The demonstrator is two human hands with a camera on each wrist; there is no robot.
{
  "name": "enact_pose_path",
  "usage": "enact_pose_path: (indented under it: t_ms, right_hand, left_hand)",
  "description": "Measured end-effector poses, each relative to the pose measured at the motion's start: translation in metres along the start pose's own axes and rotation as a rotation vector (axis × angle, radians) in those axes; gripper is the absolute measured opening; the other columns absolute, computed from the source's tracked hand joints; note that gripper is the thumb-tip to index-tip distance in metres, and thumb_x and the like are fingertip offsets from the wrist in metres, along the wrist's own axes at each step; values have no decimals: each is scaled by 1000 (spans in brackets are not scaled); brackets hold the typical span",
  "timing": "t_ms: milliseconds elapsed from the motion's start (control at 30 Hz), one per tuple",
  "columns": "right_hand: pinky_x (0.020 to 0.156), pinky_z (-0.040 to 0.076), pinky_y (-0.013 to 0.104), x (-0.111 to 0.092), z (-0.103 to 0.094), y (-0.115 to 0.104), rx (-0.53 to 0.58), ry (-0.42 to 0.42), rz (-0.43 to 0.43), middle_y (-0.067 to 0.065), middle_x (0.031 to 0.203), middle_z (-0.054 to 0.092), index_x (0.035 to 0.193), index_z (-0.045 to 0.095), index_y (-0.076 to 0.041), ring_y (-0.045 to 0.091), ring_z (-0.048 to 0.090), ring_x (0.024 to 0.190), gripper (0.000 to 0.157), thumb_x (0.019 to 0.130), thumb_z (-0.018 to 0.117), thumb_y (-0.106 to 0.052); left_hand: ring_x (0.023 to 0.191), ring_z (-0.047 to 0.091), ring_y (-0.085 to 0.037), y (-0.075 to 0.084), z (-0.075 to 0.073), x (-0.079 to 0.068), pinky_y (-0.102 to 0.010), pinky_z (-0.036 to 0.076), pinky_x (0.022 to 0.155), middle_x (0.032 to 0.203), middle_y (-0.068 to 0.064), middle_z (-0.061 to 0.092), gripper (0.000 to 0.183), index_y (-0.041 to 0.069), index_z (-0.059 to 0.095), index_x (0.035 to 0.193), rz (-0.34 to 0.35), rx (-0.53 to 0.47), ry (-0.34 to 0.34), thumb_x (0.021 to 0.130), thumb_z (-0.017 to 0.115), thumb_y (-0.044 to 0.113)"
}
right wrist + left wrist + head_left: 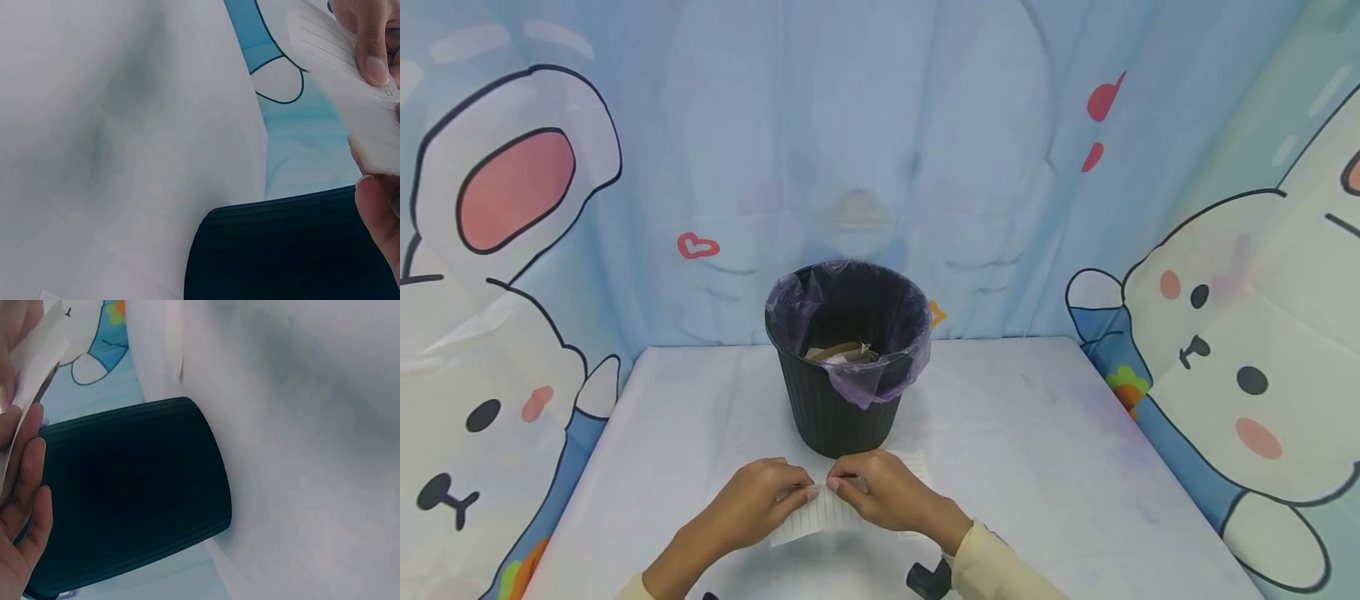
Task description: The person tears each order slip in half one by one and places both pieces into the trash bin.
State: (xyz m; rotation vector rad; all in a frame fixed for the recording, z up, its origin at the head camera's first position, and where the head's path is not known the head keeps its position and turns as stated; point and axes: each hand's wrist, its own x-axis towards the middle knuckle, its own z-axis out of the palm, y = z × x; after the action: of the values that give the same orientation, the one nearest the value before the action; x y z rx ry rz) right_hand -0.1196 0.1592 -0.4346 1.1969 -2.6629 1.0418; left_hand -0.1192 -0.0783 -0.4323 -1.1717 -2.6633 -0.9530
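Note:
Between my two hands is a lined sheet of white paper, its lower part hanging toward me. My left hand pinches it between thumb and fingers at the upper edge. Close beside it, my right hand pinches the same edge, the two sets of fingertips almost meeting. The right wrist view shows the left thumb flat on the printed face of the paper. Seen from the left wrist, the left hand's fingers lie behind the sheet. Another lined paper lies on the table, partly hidden by the right hand.
A black bin stands just beyond the hands, lined with a purple plastic bag. Inside it are brown and white scraps. The white-covered table meets a blue curtain with cartoon rabbits at both sides.

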Motion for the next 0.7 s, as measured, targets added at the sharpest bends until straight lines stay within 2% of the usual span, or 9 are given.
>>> enact_pose_path:
  t_ms: [167, 400, 700]
  right_hand:
    - [80, 56, 20, 1, -1, -2, 61, 18, 8, -1, 92, 75, 97, 72, -10, -1, 65, 87, 16, 102, 59, -16]
    - [76, 56, 21, 3, -1, -2, 169, 39, 20, 0, 89, 73, 95, 71, -10, -2, 57, 79, 16, 103, 58, -16]
    - [77, 56, 22, 4, 0, -4, 167, 46, 5, 0, 87, 72, 94, 71, -9, -2, 58, 79, 17, 103, 58, -16]
  left_hand:
    - [71, 54, 5, -1, 0, 0, -18, 49, 64, 80, 13, 72, 12, 16, 78, 87, 65, 19, 67, 94, 71, 22]
    - [69, 55, 4, -3, 0, -1, -16, 48, 64, 78, 13, 73, 6, 16, 80, 86, 151, 44, 168, 90, 76, 18]
    - [69, 53, 5, -3, 0, -2, -14, 47, 62, 78, 12, 73, 6, 15, 79, 88, 139, 6, 174, 90, 75, 19]
